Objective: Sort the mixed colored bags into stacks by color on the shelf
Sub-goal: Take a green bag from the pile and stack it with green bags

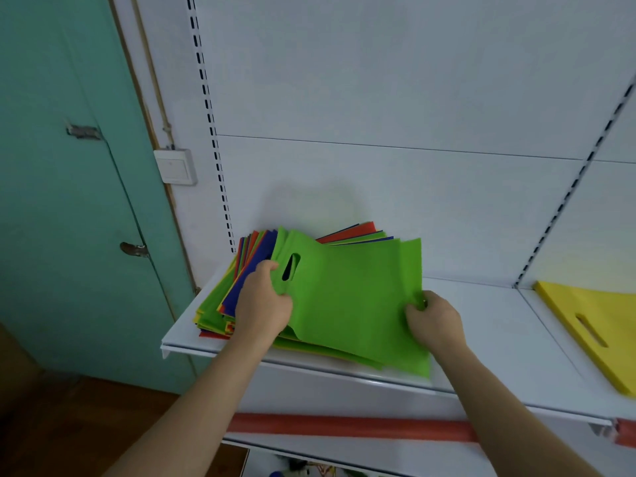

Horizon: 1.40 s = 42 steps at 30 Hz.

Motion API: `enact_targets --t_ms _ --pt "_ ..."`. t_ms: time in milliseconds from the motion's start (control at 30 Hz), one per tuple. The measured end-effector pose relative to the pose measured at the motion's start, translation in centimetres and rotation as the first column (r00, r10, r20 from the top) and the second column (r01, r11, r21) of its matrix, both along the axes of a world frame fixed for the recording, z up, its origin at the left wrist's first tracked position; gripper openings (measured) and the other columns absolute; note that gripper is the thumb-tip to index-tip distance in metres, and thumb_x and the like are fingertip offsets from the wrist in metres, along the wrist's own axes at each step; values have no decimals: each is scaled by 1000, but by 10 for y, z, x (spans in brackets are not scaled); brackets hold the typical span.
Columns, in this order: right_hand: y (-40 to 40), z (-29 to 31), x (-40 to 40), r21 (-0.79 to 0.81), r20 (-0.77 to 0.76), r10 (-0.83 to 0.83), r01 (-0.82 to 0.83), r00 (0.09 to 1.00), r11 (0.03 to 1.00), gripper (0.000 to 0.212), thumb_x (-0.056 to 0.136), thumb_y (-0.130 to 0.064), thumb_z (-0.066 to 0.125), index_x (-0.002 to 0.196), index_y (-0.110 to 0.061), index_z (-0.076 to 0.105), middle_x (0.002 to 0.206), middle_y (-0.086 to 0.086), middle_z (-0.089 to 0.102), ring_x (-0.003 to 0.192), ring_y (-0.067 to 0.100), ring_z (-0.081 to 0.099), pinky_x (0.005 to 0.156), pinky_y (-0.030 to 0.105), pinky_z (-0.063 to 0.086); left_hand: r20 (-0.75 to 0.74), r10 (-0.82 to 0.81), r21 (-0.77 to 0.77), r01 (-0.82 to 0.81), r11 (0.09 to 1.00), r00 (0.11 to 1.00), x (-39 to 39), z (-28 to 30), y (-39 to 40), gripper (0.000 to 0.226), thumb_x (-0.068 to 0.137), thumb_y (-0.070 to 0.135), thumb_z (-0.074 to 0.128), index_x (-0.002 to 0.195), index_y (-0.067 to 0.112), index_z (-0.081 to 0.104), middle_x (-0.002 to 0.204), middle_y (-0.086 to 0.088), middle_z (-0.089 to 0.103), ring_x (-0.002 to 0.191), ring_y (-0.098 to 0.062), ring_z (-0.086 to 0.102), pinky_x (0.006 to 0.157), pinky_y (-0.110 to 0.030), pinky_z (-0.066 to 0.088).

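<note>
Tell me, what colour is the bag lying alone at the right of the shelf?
Yellow bag, seen best in the head view.

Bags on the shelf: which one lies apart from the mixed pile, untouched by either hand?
The yellow bag at the far right of the shelf. It lies alone, flat, while the green bag atop the mixed pile is gripped by both hands.

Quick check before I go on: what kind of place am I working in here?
Probably a shop or stockroom: white retail shelf on slotted uprights, a mixed pile of coloured bags, one yellow bag set apart.
</note>
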State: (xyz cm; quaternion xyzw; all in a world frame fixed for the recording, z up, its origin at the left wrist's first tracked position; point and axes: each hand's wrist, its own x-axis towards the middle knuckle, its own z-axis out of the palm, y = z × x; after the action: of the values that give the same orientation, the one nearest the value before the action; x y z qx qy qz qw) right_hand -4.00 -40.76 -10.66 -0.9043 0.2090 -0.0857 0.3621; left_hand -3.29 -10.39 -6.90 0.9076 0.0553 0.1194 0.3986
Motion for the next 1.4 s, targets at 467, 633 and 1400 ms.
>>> enact_targets --t_ms 467,633,1400 --pt "-10 5 1 -33 185 -50 57 982 998 9 91 -23 66 87 -18 60 73 -5 61 73 28 55 65 36 39 78 -122 302 93 949 990 14 4 8 42 98 19 68 136 24 53 124 3 65 63 -14 55 61 -34 48" --pt "-17 16 -3 46 301 -41 28 953 999 21 93 -20 68 112 -27 60 83 -15 59 83 24 54 75 33 39 80 -113 133 102 986 990 18 3 -2 70 95 11 68 155 23 35 139 -6 62 99 -25 69 87 -43 57" --pt "-13 31 -23 120 551 -98 38 829 992 15 105 -23 46 95 -31 39 74 2 57 67 22 56 54 36 34 429 -109 -227 224 948 897 39 7 2 38 103 17 63 111 52 51 93 31 61 81 5 59 69 -24 46"
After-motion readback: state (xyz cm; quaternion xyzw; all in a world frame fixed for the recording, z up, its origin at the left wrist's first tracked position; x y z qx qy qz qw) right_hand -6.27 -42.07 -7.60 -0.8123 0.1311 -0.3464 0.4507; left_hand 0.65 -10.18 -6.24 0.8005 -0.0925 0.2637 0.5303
